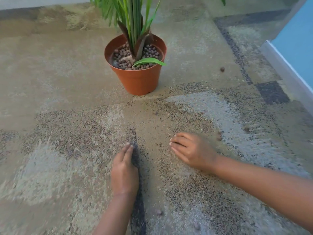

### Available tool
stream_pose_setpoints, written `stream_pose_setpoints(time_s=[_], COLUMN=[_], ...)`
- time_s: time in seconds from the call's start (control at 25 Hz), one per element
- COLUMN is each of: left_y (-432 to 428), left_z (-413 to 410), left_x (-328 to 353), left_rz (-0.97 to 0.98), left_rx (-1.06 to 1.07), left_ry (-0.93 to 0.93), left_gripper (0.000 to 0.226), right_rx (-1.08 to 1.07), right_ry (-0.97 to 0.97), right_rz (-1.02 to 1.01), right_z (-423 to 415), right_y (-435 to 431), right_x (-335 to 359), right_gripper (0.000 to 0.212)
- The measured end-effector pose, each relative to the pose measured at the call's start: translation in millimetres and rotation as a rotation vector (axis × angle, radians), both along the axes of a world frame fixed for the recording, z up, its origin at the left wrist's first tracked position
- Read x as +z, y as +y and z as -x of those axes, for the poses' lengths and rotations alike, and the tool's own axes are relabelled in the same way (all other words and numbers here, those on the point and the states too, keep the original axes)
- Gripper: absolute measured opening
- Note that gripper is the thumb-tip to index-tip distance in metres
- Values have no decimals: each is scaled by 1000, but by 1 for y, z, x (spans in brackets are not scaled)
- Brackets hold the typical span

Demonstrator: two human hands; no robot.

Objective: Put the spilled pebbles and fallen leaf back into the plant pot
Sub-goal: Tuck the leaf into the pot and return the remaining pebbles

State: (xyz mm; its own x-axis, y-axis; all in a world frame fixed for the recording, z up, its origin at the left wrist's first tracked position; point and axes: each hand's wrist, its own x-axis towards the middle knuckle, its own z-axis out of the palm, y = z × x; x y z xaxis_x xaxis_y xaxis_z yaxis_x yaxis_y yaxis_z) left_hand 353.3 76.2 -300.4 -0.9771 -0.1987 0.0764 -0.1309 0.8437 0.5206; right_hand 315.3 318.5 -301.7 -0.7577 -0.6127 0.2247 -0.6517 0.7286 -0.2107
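My left hand (124,173) rests on its little-finger edge on the carpet (59,78), fingers straight and pressed together, pointing away from me toward the pot. Its grip is open and holds nothing that I can see. My right hand (193,150) lies low over the carpet, palm down, fingers extended to the left and slightly spread. Its grip is also open; the hand is blurred, and I cannot tell whether anything lies under the palm. The two hands are near each other, with a bare strip of carpet between them.

Spilled pebbles on the carpet:
- one pebble (219,133) just beside the back of my right hand, blurred;
- one pebble (246,129) farther right of that hand;
- one pebble (156,113) between my hands and the pot;
- one pebble (222,69) to the right of the pot, well apart from my hands;
- one small pebble (159,212) between my forearms.

The carpet is mottled, so further pebbles cannot be told from its pattern.

The plant pot (138,78) stands upright on the carpet beyond my hands. It is terracotta-coloured and filled with brown pebbles around the green stems of the plant (133,19). The leaf (149,61) lies on the pebbles inside the pot, its tip reaching over the right rim.

A baseboard (284,65) with a blue wall above it runs along the right.
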Motion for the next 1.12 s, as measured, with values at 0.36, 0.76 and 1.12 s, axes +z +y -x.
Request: stream_pose_setpoints(time_s=[0.36, 0.76, 1.12], left_y=[0, 86, 155], left_z=[5, 24, 81], left_x=[2, 45, 20], left_rz=[-113, -1535, 263], left_rx=[-21, 395, -655], left_ry=[137, -478, -241], left_gripper=[18, 20, 64], right_rx=[-261, -93, -199], right_ry=[-44, -11, 66], right_rz=[-118, -235, -337], right_z=[23, -18, -29], right_y=[69, 71, 91], right_x=[3, 0, 0], right_gripper=[29, 39, 37])
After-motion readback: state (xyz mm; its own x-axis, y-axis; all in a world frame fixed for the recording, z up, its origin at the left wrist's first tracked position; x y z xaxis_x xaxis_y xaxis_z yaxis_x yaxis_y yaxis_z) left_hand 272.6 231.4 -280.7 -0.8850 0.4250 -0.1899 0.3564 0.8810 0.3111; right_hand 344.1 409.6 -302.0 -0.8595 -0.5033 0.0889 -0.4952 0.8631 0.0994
